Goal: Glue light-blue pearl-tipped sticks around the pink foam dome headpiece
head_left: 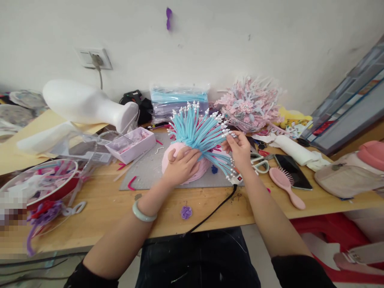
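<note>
1. I have the blue stems (192, 134) fanned above a pink rounded base (202, 170), on the grey mat (148, 174) mid-worktop (120, 216).
2. My left hand (181, 166) lies palm down over the base and the stems' lower ends, fingers partly extended; I cannot tell how firmly it grips.
3. My right hand (238, 151) has bent fingers and thumb close together at the pearl tips (215, 116) on the fan's right; I cannot tell whether one is pinched.
4. I see a purple flower (186, 212) between the mat and the worktop's front edge.
5. Toward the right front edge lies a pink hairbrush (282, 182), just beside a dark flat device (301, 177).
</note>
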The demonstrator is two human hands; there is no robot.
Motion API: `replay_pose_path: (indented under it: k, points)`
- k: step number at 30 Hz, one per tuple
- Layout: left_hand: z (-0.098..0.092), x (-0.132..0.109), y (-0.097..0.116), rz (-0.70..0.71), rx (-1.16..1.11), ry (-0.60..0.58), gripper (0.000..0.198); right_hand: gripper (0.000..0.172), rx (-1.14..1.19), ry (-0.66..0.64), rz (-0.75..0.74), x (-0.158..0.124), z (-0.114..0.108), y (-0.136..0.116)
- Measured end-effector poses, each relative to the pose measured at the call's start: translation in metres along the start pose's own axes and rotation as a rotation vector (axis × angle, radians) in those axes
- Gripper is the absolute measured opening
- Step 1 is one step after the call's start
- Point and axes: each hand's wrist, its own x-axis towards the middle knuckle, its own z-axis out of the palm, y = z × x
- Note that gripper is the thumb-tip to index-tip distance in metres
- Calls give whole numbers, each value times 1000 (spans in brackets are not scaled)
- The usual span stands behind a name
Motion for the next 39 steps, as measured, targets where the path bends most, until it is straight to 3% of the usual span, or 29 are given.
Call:
replay_pose_path:
  k: [7,14,23,32,39]
  points:
    - [3,0,2,-3,-44,27,27,30,-26,-3,-3,-1,0,2]
    - [6,-1,3,-40,-56,-19,28,35,-11,17,12,-1,1,1]
    - [-1,0,2,76,18,52,20,34,-18,22,11,-1,1,1]
    - [2,-3,4,-54,-63,-72,28,33,-23,20,23,-3,1,0]
    - [3,-2,6,-88,-100,-85,29,33,-1,18,29,-3,2,-1]
